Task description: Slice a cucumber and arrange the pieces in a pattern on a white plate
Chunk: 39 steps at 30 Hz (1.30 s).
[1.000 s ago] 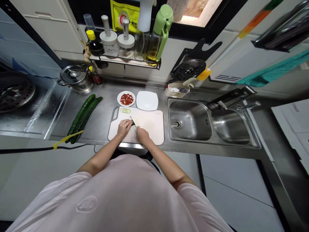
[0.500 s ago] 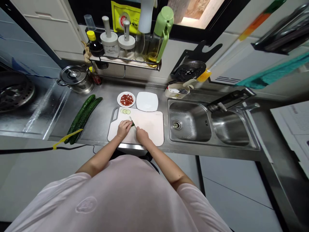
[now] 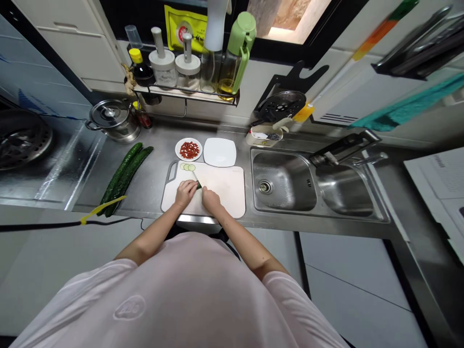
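On the white cutting board (image 3: 228, 193), my left hand (image 3: 184, 192) is closed over a short piece of cucumber (image 3: 199, 185), most of it hidden under the fingers. My right hand (image 3: 211, 199) grips the handle of a knife (image 3: 197, 177), whose blade points away from me and lies against the cucumber's right end. Several pale round cucumber slices (image 3: 187, 166) lie in a row at the board's far left. Behind the board are a round white plate of chopped red pieces (image 3: 189, 149) and a square white plate (image 3: 219, 152).
Whole cucumbers (image 3: 126, 176) lie on the steel counter to the left, near a lidded pot (image 3: 114, 121). A sink (image 3: 286, 186) is right of the board. Bottles and jars stand on a wall shelf (image 3: 188, 94) above.
My right hand and the knife have shifted slightly to the left and away from me. My left hand stays in place on the cucumber. The whole view has moved a little.
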Available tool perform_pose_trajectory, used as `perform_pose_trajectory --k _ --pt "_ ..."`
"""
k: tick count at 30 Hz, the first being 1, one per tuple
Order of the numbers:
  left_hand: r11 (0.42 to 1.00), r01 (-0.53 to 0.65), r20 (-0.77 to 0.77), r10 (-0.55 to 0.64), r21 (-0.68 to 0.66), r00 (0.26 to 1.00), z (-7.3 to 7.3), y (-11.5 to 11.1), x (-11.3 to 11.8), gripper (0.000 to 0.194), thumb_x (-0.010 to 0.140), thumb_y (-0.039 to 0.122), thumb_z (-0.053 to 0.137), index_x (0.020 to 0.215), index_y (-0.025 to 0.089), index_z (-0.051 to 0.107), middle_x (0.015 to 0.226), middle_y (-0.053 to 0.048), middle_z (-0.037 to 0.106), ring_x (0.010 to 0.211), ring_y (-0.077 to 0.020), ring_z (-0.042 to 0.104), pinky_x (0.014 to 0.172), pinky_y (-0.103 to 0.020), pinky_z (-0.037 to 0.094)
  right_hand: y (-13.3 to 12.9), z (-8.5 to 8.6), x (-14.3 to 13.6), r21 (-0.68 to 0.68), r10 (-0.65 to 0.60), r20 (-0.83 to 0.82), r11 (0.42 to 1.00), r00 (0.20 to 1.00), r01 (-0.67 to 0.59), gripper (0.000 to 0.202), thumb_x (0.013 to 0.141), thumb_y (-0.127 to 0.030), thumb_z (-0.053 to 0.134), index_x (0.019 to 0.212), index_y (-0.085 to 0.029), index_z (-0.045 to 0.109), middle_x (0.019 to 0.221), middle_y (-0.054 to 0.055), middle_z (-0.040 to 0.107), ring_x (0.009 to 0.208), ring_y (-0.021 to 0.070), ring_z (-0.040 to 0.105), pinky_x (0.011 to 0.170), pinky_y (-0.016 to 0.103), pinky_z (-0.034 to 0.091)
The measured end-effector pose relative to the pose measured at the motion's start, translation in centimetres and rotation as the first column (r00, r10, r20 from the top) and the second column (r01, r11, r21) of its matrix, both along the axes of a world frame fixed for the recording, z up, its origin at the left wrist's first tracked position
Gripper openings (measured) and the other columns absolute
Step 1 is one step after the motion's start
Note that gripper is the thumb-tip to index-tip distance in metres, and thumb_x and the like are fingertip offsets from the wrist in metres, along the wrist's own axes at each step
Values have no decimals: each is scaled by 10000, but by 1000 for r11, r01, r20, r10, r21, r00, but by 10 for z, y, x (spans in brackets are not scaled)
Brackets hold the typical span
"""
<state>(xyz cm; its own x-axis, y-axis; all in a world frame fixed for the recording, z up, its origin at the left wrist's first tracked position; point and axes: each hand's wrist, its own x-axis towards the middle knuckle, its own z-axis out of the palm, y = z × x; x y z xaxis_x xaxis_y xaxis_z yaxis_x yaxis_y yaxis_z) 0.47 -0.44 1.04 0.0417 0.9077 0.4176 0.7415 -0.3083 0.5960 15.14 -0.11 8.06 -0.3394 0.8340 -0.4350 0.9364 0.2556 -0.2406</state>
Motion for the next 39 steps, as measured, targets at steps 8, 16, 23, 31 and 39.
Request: perform_pose_trajectory --k 8,16,23,31,39 --pt "1000 -7 6 7 0 1000 -1 0 0 222 892 293 463 1002 221 643 973 -63 644 916 -171 571 837 -352 458 -17 1 14 -55 5 53 999 999 -2 258 854 -62 370 1095 -142 416 953 130 640 885 210 625 720 289 454" --pt "1000 -3 6 3 -3 1000 -1 0 0 230 893 295 459 1007 222 645 972 -65 644 909 -178 568 829 -358 457 -6 3 4 -57 -4 45 998 999 7 230 888 -80 347 1099 -142 416 982 133 635 909 201 618 740 287 450" --pt "1000 -1 -5 1 -6 1000 0 0 -1 233 894 290 454 1010 222 644 972 -63 642 905 -177 565 828 -351 454 1 -2 -3 8 -5 5 1000 1000 5 272 861 -41 335 1101 -141 415 945 110 646 876 191 625 723 274 453" --pt "1000 -8 4 8 -11 1000 -1 0 0 219 891 287 464 996 222 645 973 -60 641 914 -177 564 835 -352 448 -13 -5 8 -24 -4 48 1000 999 5 262 846 -49 338 1074 -145 425 937 116 648 863 201 629 707 278 455" --pt "1000 -7 10 7 -17 1000 0 -1 0 222 891 290 465 1004 217 641 982 -60 639 929 -176 563 848 -349 443 -20 -2 13 -34 0 41 999 999 1 248 858 -47 345 1077 -139 417 935 127 643 880 208 626 717 287 450"
